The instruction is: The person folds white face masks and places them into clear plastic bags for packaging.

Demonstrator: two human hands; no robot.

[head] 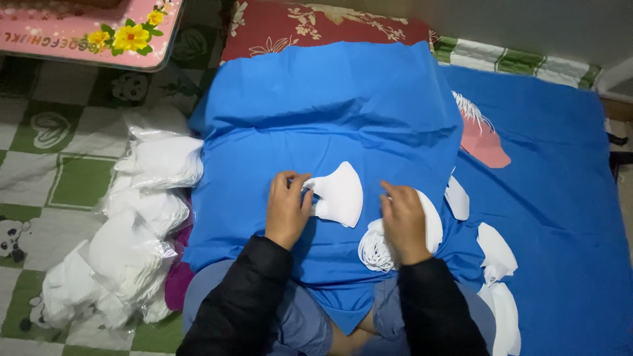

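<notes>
A blue cloth (pixel 330 112) lies spread over my lap and a cushion. My left hand (pixel 287 206) pinches the edge of a single white face mask (pixel 341 193) that rests on the cloth. My right hand (pixel 402 221) presses down on a small stack of white masks (pixel 432 224), whose ear loops (pixel 374 254) bunch out below it. Both arms wear black sleeves.
Clear bags packed with white masks (pixel 142 217) pile up at the left on a green checked mat. Loose white masks (pixel 498 264) lie at the right on a blue sheet, near a pink mask pile (pixel 484 142). A pink flowered tray table (pixel 86 33) stands at the upper left.
</notes>
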